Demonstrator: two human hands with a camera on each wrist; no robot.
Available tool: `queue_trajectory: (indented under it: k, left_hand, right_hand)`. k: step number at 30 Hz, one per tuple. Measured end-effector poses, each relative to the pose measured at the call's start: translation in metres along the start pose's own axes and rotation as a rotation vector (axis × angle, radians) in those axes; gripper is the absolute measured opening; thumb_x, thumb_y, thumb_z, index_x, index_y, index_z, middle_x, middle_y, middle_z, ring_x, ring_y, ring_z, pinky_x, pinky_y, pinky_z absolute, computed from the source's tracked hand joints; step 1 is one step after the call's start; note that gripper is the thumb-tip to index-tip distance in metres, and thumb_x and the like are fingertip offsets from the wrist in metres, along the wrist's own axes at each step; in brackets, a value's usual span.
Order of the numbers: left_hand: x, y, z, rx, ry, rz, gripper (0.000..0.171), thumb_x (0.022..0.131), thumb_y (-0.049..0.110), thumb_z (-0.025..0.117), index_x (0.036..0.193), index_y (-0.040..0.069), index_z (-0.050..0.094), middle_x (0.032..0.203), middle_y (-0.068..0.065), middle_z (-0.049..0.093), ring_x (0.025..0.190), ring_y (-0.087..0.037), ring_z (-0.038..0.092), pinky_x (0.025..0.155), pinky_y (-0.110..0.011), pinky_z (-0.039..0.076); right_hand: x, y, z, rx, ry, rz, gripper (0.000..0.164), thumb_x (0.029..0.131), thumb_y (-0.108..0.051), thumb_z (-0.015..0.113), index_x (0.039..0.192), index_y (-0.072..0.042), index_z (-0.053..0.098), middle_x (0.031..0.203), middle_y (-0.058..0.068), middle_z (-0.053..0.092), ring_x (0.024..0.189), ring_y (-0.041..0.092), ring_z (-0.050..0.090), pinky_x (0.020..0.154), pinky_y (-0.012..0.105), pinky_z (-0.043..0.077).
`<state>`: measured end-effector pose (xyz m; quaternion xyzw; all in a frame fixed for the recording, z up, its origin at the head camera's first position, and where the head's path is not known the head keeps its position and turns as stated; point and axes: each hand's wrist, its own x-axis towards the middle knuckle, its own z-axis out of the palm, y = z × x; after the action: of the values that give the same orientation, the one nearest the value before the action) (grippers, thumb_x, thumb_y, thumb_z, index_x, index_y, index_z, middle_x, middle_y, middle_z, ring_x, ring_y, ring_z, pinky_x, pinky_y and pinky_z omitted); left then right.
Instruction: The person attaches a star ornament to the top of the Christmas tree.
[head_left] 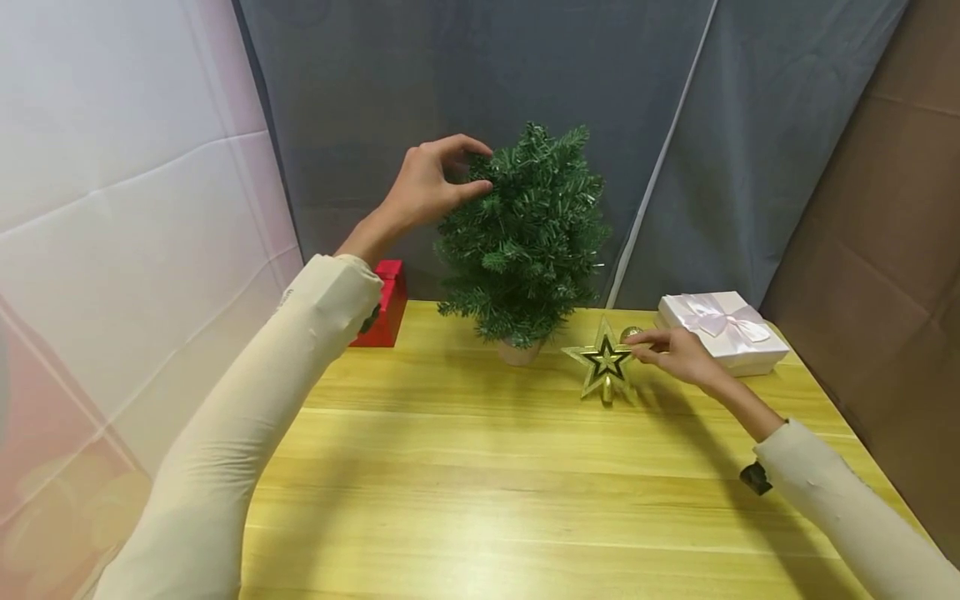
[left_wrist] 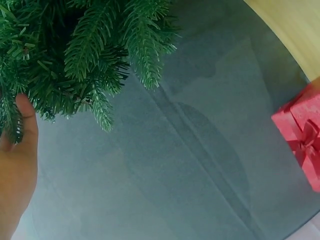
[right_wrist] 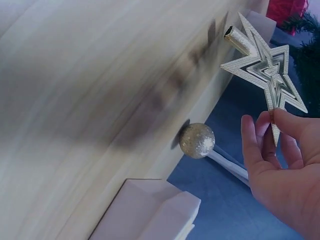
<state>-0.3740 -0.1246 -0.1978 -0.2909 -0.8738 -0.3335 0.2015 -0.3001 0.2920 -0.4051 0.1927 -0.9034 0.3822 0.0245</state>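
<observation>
A small artificial Christmas tree [head_left: 528,225] stands upright in a pale pot [head_left: 517,353] at the back of the table. My left hand [head_left: 431,179] is at the tree's upper left, thumb and fingers around a branch tip; in the left wrist view the thumb [left_wrist: 27,117] touches the needles, but the other fingers are mostly hidden. My right hand [head_left: 678,357] pinches one point of a gold star tree topper [head_left: 606,360] between thumb and fingers. In the right wrist view the star [right_wrist: 272,72] is held above the table, its hollow tube [right_wrist: 240,41] pointing away from the hand.
A glittery gold ball [right_wrist: 197,140] lies on the table behind my right hand. At the back right is a white gift box [head_left: 723,329] with a bow. A red gift box [head_left: 386,308] stands left of the tree. Grey cloth [head_left: 450,75] hangs behind the table.
</observation>
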Motion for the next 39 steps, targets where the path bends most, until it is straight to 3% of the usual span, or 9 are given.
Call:
queue_trajectory:
  k: [9, 21, 29, 35, 39]
  left_hand:
    - [-0.001, 0.0, 0.001, -0.013, 0.015, -0.018, 0.042, 0.093, 0.029, 0.082, 0.132, 0.025, 0.07, 0.137, 0.002, 0.066, 0.119, -0.015, 0.062, 0.102, -0.037, 0.05]
    - [-0.001, -0.001, 0.003, -0.038, 0.023, -0.027, 0.042, 0.092, 0.029, 0.083, 0.132, 0.025, 0.07, 0.139, 0.004, 0.065, 0.118, -0.014, 0.063, 0.102, -0.037, 0.05]
    - [-0.001, 0.0, 0.004, -0.037, 0.023, -0.032, 0.042, 0.092, 0.028, 0.083, 0.132, 0.024, 0.07, 0.138, 0.004, 0.066, 0.117, -0.015, 0.064, 0.101, -0.036, 0.05]
    - [-0.001, -0.001, 0.004, -0.047, 0.02, -0.035, 0.042, 0.092, 0.027, 0.083, 0.132, 0.024, 0.07, 0.136, 0.003, 0.067, 0.114, -0.014, 0.064, 0.099, -0.037, 0.05]
    - [-0.001, 0.0, 0.003, -0.044, 0.016, -0.035, 0.043, 0.091, 0.028, 0.083, 0.132, 0.024, 0.07, 0.136, 0.003, 0.067, 0.115, -0.014, 0.064, 0.1, -0.037, 0.051]
  right_hand:
    - [0.0, -0.008, -0.018, -0.024, -0.01, -0.003, 0.024, 0.099, -0.005, 0.071, 0.121, 0.005, 0.074, 0.115, 0.024, 0.074, 0.092, 0.034, 0.076, 0.073, 0.025, 0.058]
    - [-0.002, -0.018, -0.047, -0.063, 0.016, 0.029, 0.028, 0.101, -0.011, 0.07, 0.125, 0.003, 0.073, 0.112, 0.023, 0.074, 0.085, 0.007, 0.072, 0.071, 0.019, 0.054]
    - [-0.002, -0.026, -0.067, -0.046, 0.029, 0.09, 0.035, 0.103, -0.02, 0.069, 0.133, -0.003, 0.07, 0.125, 0.023, 0.071, 0.095, 0.006, 0.074, 0.076, 0.017, 0.053]
    - [-0.002, -0.038, -0.085, -0.044, 0.035, 0.123, 0.037, 0.105, -0.027, 0.066, 0.135, -0.005, 0.069, 0.116, 0.02, 0.075, 0.087, -0.003, 0.07, 0.055, 0.027, 0.043]
    - [-0.001, -0.045, -0.093, -0.034, 0.058, 0.14, 0.038, 0.105, -0.027, 0.066, 0.136, -0.005, 0.069, 0.112, 0.014, 0.077, 0.085, -0.003, 0.069, 0.056, 0.028, 0.045]
